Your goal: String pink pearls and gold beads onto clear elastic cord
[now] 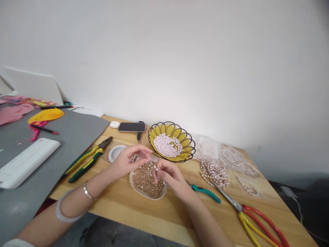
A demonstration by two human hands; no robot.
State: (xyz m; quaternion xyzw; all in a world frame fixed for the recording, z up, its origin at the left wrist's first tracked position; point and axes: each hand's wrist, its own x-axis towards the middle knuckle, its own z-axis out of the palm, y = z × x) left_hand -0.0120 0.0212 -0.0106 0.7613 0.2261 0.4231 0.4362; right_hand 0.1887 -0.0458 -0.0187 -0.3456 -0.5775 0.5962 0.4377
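My left hand point(135, 157) is over the upper left of a clear tub point(133, 188) of small gold beads point(146, 180). Its thumb and fingertips come close together in a pinch, and anything between them is too small to make out. At the tub's right side, my right hand point(171, 173) has its fingers curled, pinching a small white pearl bead point(155, 168). A few pale beads are scattered among the gold ones. Just behind both hands stands a black wire basket point(192, 151) with a yellow lining, holding pale pink beads point(167, 144).
Green-yellow pliers point(89, 159) lie left, near a phone point(132, 127) and a white case point(114, 124). Teal-handled pliers point(207, 192), large scissors point(241, 207) and bead strands point(214, 173) are on the right. A grey mat point(79, 132) covers the left side; a wall rises behind.
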